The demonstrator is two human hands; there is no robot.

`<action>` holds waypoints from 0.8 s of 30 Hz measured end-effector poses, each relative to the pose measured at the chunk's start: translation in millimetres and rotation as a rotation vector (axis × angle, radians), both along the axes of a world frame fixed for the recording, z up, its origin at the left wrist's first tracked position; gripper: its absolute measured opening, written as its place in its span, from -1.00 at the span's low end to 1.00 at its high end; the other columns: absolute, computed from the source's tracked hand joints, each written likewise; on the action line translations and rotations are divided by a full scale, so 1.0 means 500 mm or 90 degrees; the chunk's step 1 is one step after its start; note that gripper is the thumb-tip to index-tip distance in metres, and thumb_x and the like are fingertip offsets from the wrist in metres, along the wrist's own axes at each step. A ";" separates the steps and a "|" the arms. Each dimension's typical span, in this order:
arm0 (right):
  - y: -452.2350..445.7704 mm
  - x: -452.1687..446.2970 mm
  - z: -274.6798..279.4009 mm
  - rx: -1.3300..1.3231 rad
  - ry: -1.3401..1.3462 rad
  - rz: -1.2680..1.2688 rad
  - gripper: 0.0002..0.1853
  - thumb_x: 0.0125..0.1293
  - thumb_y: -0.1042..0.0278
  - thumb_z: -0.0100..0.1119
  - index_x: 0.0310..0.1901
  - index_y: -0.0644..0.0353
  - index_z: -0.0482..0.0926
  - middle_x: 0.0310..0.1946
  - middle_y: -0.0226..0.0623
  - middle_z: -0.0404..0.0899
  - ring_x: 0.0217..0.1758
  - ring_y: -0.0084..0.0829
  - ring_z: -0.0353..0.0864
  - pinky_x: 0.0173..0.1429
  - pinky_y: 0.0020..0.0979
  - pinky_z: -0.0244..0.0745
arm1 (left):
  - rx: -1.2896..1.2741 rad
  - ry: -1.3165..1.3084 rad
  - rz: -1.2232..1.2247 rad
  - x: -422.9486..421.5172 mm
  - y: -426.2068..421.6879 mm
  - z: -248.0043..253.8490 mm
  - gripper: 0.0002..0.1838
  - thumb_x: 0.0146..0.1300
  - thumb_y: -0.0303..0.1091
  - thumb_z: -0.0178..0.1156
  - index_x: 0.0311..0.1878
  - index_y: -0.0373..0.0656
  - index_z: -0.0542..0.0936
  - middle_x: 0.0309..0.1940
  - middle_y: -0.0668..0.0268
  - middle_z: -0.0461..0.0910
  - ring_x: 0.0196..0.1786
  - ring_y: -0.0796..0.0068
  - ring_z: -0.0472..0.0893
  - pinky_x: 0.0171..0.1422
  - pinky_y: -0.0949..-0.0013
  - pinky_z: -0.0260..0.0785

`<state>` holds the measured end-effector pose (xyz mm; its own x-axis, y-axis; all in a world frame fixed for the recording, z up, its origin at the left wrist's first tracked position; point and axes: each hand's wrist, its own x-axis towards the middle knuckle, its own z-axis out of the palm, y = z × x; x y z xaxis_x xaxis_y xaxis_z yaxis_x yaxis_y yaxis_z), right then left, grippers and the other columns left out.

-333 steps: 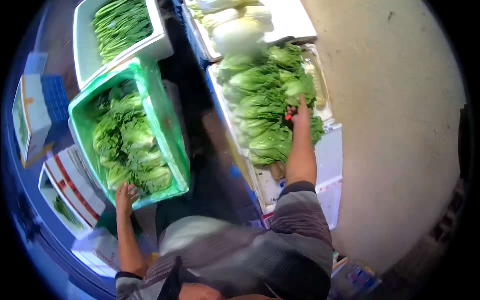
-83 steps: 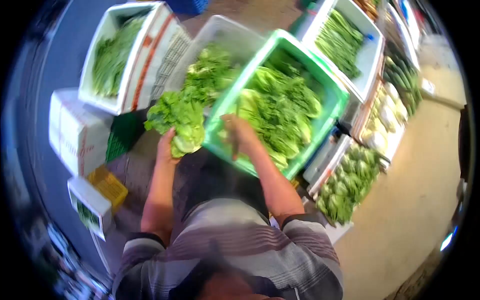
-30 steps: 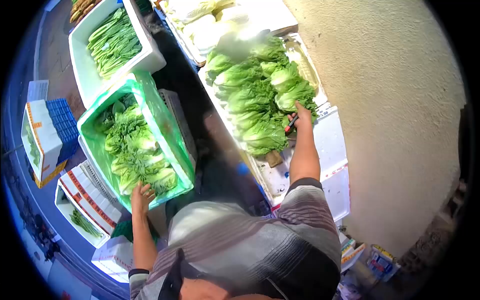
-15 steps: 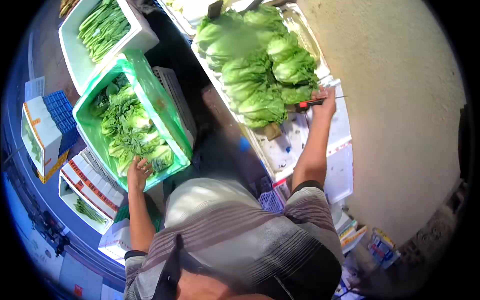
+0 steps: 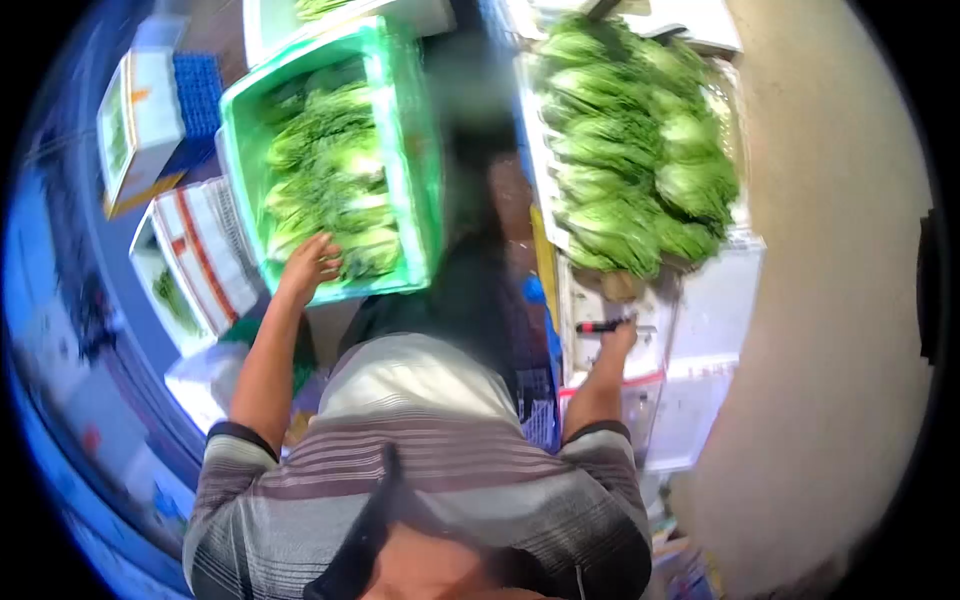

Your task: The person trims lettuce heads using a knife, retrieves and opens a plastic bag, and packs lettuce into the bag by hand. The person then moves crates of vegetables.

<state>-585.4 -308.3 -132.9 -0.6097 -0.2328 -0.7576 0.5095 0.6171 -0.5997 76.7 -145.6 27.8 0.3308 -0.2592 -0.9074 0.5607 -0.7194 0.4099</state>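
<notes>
Rows of lettuce [image 5: 620, 150] lie in a white foam tray on the right. Below them, over the tray's bare white part [image 5: 590, 355], my right hand [image 5: 618, 335] is closed round a small red and black knife [image 5: 598, 326]. My left hand [image 5: 314, 266] is at the near edge of a green-lined crate [image 5: 415, 180], fingers apart, with nothing held. Heads of lettuce [image 5: 335, 190] fill that crate, just beyond my left fingertips.
A white foam box [image 5: 205, 255] with an orange-red stripe stands left of the crate, holding some greens. Farther left is another white box [image 5: 150, 120] beside a blue crate [image 5: 198, 95]. White foam lids [image 5: 705, 320] lie right of the tray.
My right hand has moved down, away from the lettuce, with the knife still in it. My left hand remains by the green-lined crate. The view has swung, shifting the boxes rightward.
</notes>
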 end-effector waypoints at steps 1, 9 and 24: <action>0.017 -0.042 -0.065 0.000 -0.007 0.053 -0.71 0.39 0.10 0.27 -0.21 0.19 0.55 -0.42 -0.35 0.42 -0.42 -0.34 0.42 -0.25 -0.23 0.50 | -0.003 -0.025 -0.034 0.003 0.016 0.010 -0.37 0.37 0.02 0.22 0.36 -0.14 0.35 0.02 0.26 0.58 -0.09 0.31 0.61 0.01 0.17 0.50; 0.018 0.019 0.024 0.244 0.239 0.178 -0.40 0.23 -0.10 0.35 -0.20 0.47 0.61 -0.40 -0.10 0.61 -0.35 -0.19 0.56 -0.18 -0.22 0.50 | 0.058 -0.060 0.008 -0.003 0.235 0.002 -0.39 0.36 0.07 0.21 0.31 -0.16 0.44 0.03 0.27 0.58 -0.16 0.49 0.58 -0.11 0.34 0.49; 0.147 0.563 0.127 -0.037 -0.051 1.009 -0.74 0.43 0.27 0.16 0.00 0.25 0.53 -0.34 -0.32 0.55 -0.39 -0.48 0.53 -0.32 -0.47 0.48 | 0.124 -0.075 0.235 -0.180 0.768 -0.082 -0.68 0.36 -0.04 0.21 -0.31 -0.11 0.54 -0.50 0.44 0.42 -0.54 0.61 0.40 -0.61 0.52 0.20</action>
